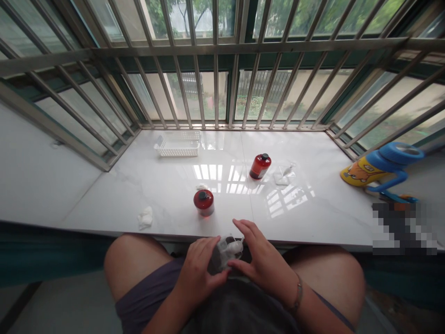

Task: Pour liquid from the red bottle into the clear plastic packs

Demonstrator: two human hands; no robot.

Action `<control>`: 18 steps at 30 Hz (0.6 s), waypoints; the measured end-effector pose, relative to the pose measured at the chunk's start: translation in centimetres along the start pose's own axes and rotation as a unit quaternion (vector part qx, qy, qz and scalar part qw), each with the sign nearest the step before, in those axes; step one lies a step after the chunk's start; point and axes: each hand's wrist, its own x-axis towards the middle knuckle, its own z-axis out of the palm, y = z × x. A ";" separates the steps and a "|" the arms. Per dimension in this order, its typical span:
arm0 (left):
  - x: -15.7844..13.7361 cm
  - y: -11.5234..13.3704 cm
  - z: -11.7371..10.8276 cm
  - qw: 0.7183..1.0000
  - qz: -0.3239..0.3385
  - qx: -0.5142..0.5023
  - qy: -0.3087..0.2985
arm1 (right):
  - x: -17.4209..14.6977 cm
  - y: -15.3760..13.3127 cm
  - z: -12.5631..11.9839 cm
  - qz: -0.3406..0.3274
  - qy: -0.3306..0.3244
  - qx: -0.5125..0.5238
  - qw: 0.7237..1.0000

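In my lap, just below the table edge, my left hand (pixel 197 262) holds a clear plastic bag (pixel 217 260) between fingers and thumb. A white pump head (pixel 234 247) shows in or against the bag; which of the two I cannot tell. My right hand (pixel 259 253) is on the other side of it, fingers and thumb spread apart, the thumb close to the bag. Beyond the hands stands a red bottle (pixel 204 204) with a black cap. A second red bottle (pixel 260 167), also black-capped, is farther back to the right, beside a small clear packet (pixel 285 174) with something whitish on it.
A white perforated basket (pixel 179 149) sits at the back left. Crumpled white tissue (pixel 145 218) lies near the front left edge. At the right is a blue and yellow flask (pixel 377 164) near a pixelated patch. Metal window bars (pixel 215 93) enclose the white tabletop (pixel 167 181).
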 end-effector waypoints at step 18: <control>0.0 0.0 -0.1 0.998 -0.028 -0.048 0.005 | 0.0 -0.1 2.2 0.096 0.117 0.131 0.980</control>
